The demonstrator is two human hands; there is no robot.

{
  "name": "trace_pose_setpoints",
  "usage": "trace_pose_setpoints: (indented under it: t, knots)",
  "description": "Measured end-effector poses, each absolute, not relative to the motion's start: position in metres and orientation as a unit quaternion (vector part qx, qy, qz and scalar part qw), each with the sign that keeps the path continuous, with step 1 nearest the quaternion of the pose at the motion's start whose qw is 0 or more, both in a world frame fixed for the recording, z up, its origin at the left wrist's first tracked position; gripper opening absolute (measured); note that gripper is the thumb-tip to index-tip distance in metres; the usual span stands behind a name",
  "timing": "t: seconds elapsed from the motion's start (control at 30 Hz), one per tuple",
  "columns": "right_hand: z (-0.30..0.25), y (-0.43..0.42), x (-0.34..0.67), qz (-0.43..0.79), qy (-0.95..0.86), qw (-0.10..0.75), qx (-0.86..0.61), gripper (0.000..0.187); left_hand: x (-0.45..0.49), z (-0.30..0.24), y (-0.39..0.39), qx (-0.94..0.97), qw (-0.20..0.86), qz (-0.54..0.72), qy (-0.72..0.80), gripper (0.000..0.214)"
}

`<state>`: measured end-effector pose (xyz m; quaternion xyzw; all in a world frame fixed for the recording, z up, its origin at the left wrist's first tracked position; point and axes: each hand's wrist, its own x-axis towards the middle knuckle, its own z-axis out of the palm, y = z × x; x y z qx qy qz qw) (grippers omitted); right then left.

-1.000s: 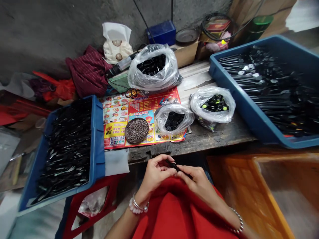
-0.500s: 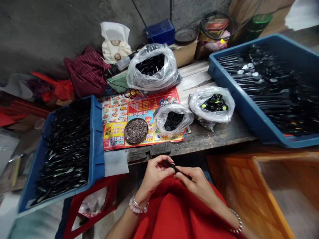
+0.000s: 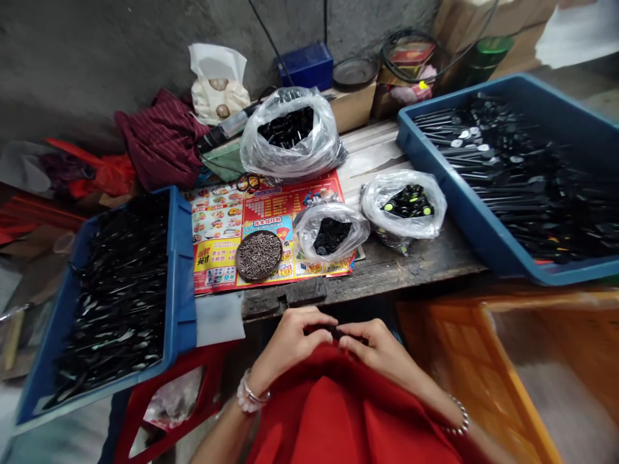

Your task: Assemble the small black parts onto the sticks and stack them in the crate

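Observation:
Between my two hands, above my red-covered lap, is a small black plastic part (image 3: 334, 332), mostly hidden by the fingers. My left hand (image 3: 300, 334) pinches it from the left with thumb and forefinger. From the right, my right hand (image 3: 371, 343) closes thumb and fingers on the same part. Just beyond the hands, on the bench, stands a round dish of small metal screws or rivets (image 3: 260, 255). Beside it sit an open plastic bag with small black pieces (image 3: 331, 235) and another bag of black pieces with yellow-green dots (image 3: 409, 201).
On the left stands a blue crate (image 3: 186, 270) full of long black parts; a larger blue crate (image 3: 464, 187) with similar parts is at the right. A big plastic bag (image 3: 290, 158) stands behind. An orange crate (image 3: 512, 380) lies low right, a red stool (image 3: 169, 386) low left.
My hands have come closer together and turned, hiding more of the black part. The whole view has shifted slightly; the bags, dish and crates stay in place.

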<state>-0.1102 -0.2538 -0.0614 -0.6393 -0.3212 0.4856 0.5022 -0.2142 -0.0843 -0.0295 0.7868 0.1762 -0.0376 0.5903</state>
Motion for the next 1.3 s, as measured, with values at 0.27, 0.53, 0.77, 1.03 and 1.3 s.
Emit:
trace_pose_setpoints:
  t: [0.27, 0.53, 0.77, 1.03, 1.3]
  knots:
    - [-0.072, -0.261, -0.113, 0.623, -0.187, 0.535, -0.539, 0.029, -0.215, -0.032, -0.074, 0.852, 0.521, -0.049, 0.024, 0.018]
    - [-0.084, -0.258, -0.114, 0.651, -0.177, 0.527, -0.517, 0.035, -0.219, -0.038, -0.073, 0.832, 0.547, -0.071, 0.058, 0.019]
    - [-0.086, -0.257, -0.115, 0.612, -0.195, 0.535, -0.548, 0.044, -0.218, -0.033, -0.079, 0.826, 0.546, -0.058, 0.126, 0.019]
    - [-0.089, -0.255, -0.114, 0.588, -0.204, 0.565, -0.542, 0.047, -0.217, -0.027, -0.083, 0.812, 0.556, -0.044, 0.171, 0.016]
    - [-0.088, -0.252, -0.116, 0.598, -0.133, 0.561, -0.556, 0.041, -0.22, -0.033, -0.099, 0.803, 0.562, -0.004, 0.2, 0.016]
